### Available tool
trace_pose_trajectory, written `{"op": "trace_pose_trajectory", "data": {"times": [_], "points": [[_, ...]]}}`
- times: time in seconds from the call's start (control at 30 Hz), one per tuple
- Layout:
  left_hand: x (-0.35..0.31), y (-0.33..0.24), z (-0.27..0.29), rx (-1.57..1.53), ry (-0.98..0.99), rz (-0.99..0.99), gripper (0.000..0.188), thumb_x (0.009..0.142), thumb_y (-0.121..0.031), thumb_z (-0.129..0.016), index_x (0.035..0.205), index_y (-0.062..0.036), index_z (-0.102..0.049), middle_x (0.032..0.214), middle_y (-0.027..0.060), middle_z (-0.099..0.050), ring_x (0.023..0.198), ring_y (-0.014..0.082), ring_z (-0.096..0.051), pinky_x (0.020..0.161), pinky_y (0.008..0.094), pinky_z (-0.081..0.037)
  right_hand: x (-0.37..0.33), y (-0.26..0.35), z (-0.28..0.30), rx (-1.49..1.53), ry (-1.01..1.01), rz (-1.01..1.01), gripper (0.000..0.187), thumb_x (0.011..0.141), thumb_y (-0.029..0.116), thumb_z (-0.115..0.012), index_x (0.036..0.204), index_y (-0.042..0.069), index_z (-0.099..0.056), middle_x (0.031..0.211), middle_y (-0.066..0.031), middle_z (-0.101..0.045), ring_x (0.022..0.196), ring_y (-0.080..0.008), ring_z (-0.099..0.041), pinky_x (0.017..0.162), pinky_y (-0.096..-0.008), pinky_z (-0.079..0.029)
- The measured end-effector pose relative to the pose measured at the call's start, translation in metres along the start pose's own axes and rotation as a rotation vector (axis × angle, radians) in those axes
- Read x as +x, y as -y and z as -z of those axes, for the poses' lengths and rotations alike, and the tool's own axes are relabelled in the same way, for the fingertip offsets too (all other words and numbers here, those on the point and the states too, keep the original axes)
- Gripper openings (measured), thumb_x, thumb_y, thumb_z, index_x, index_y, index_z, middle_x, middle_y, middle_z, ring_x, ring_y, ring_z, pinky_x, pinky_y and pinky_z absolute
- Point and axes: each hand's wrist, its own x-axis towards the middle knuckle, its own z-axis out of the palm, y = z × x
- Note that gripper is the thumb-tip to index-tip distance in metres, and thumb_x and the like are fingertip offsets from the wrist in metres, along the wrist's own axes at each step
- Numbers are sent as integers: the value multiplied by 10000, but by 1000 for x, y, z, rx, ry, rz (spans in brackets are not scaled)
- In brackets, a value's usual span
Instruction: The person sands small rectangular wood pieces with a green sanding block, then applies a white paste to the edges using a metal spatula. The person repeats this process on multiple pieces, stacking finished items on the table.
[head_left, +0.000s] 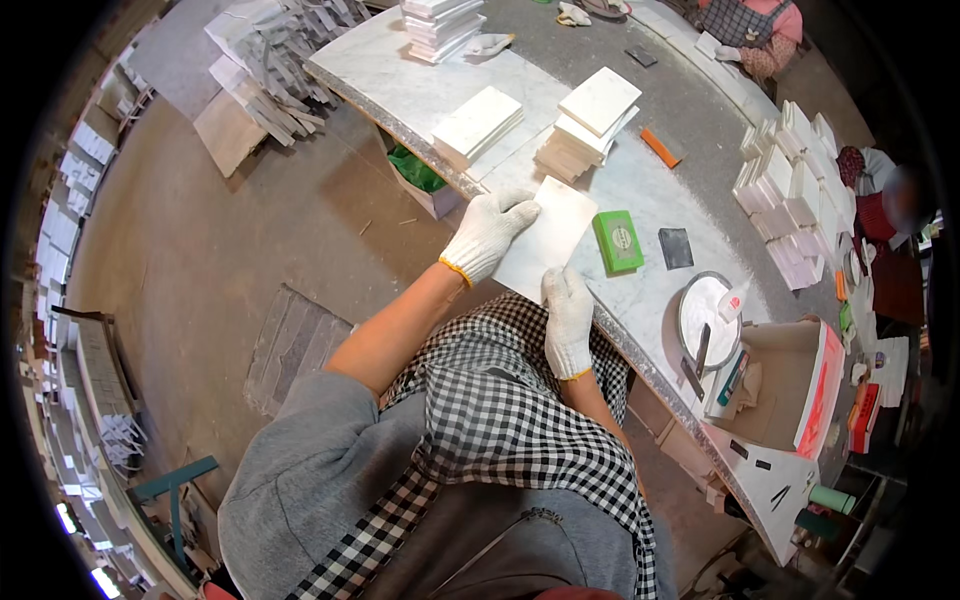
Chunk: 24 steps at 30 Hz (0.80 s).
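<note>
"So, what lay closest to the wearer?"

"The checked apron [500, 425]. Just past it was the gloved right hand [569, 318], its grip closed on the tile's [550, 240] near right edge. The gloved left hand [488, 236] pinched the left edge, thumb on top."

"Where was the tile, then?"

"Between both hands, its near end out past the edge of the surface [645, 310]. Whether the rest touched down, I couldn't tell."

"What could have gone wrong there?"

"A slip. Fabric gloves on a smooth face might have lost hold, and with that end unsupported, the tile could have dropped on the floor [200, 330] and chipped."

"And beyond it?"

"A green box [619, 242] sat just to the right, then a dark square [676, 248], then a bowl [683, 330] with something white inside. A careless right arm could have knocked the bowl and spilled it."

"Anything farther?"

"A stack [600, 102] stood just past the tile, its upper pieces set askew; a bump from the tile's far end might have toppled them. A lower stack [478, 120] stood left of it. Farthest off, a co-worker [752, 30] had a gloved hand at another white piece [708, 45]."
</note>
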Motion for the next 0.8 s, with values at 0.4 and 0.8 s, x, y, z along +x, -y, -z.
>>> {"op": "trace_pose_trajectory", "data": {"times": [0.4, 0.8], "points": [[-13, -9, -8, 302, 88, 16, 503, 833, -199, -782, 1249, 57, -660, 896, 47, -680, 797, 99, -617, 712, 258, -536, 2, -6, 4, -44, -101, 29, 343, 1002, 280, -612, 1091, -48, -661, 928, -82, -679, 797, -127, -568, 728, -316, -486], [-4, 15, -1, 106, 64, 68, 293, 982, -275, -670, 990, 14, -718, 738, -17, -608, 618, 59, -518, 551, 247, -449, 9, -30, 20, -330, -142, 59, 396, 1056, 333, -540, 1027, -44, -660, 892, -161, -686, 793, -207, -595, 770, -377, -495]]}}
